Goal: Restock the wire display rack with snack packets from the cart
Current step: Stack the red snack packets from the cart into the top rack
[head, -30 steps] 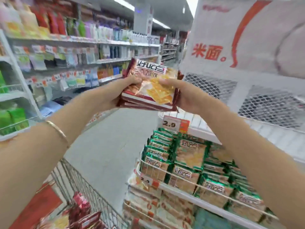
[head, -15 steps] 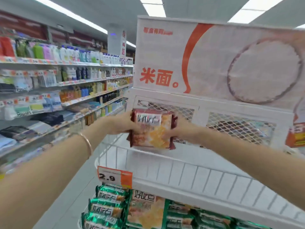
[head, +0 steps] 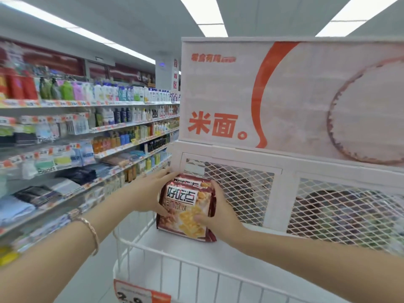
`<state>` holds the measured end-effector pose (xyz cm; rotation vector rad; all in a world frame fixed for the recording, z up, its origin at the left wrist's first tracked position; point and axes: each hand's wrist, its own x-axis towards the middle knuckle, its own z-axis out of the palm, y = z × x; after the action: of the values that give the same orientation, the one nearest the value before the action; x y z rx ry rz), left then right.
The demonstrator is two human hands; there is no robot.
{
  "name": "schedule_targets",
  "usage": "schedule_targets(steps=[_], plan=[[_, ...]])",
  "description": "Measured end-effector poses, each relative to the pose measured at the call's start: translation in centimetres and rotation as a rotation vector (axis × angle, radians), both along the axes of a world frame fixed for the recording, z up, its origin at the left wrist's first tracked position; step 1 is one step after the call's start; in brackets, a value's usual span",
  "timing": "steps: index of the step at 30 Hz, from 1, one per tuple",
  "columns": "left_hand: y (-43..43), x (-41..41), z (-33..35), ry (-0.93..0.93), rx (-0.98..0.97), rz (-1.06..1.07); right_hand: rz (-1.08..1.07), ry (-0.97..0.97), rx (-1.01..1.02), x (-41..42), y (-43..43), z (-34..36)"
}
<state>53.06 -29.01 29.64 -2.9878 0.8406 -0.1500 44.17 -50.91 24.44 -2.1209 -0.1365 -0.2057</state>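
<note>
A small stack of red-brown snack packets [head: 185,206] with white lettering and a cracker picture stands nearly upright at the back left corner of the white wire display rack's top shelf [head: 196,254]. My left hand [head: 150,193] grips the stack's left side, thumb at the lower front. My right hand [head: 218,215] holds its right side, thumb pressed on the front picture. The packets' lower edge touches the shelf floor, close to the white mesh back panel [head: 240,193]. The cart is out of view.
A white header board [head: 284,101] with orange characters tops the rack. An orange price tag [head: 140,294] hangs on the shelf's front wire rim. Long store shelves [head: 87,127] of bottles and folded cloths run along the left aisle.
Both hands carried the packet stack up from chest height, forward over the wire rim, and lowered it onto the top shelf against the back corner. My view rose from the lower shelves.
</note>
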Motion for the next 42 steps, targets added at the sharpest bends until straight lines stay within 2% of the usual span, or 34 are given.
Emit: schedule_targets(steps=[3, 5, 6, 7, 9, 10, 12, 17, 20, 22, 25, 28, 31, 37, 42], plan=[[-0.3, -0.3, -0.4, -0.146, 0.007, -0.088, 0.039, -0.008, -0.124, 0.7, -0.4, 0.6], [-0.8, -0.8, -0.9, -0.228, 0.075, -0.182, -0.028, -0.063, -0.436, 0.3, -1.3, 1.2], [-1.0, -1.0, -1.1, -0.231, 0.112, -0.202, -0.057, -0.185, -0.657, -0.2, -1.7, 1.4], [-1.1, -1.1, -1.2, -0.228, 0.150, -0.206, -0.038, -0.387, -0.880, -0.4, -2.0, 1.4], [-1.1, -0.7, -1.5, -0.264, 0.234, -0.193, 0.137, -0.757, -1.281, 0.1, -3.1, 0.6], [-1.1, -0.4, -1.7, -0.283, 0.263, -0.182, 0.225, -0.837, -1.434, 0.6, -3.7, 0.1], [-1.1, 0.0, -1.7, -0.284, 0.288, -0.162, 0.284, -0.914, -1.593, 2.0, -4.8, -0.9], [-1.9, -0.6, -1.6, -0.296, 0.385, -0.106, 0.236, -0.913, -1.627, 3.2, -5.2, -1.5], [-2.0, -0.6, -1.2, -0.265, 0.407, -0.103, 0.257, -0.799, -1.637, 2.7, -5.0, -1.3], [-1.3, -0.9, -0.2, -0.163, 0.298, -0.141, 0.304, -0.733, -1.594, 1.8, -4.6, -0.3], [1.5, -2.5, 1.5, -0.018, -0.051, -0.098, 0.337, -0.700, -1.324, -0.3, -3.0, 3.3], [6.0, -5.2, 1.7, -0.076, -0.351, -0.009, 0.208, -0.739, -1.152, -2.1, 0.2, 6.8], [13.0, -8.9, 0.0, -0.033, -0.443, 0.099, 0.180, -0.660, -1.055, -4.5, 5.7, 7.4], [27.9, -19.6, -8.3, 0.178, -0.362, 0.412, 0.375, -0.570, -1.030, -10.4, 18.7, 1.3], [35.3, -28.6, -17.5, 0.400, -0.402, 0.621, 0.623, -0.427, -0.983, -15.4, 28.7, -9.7]])
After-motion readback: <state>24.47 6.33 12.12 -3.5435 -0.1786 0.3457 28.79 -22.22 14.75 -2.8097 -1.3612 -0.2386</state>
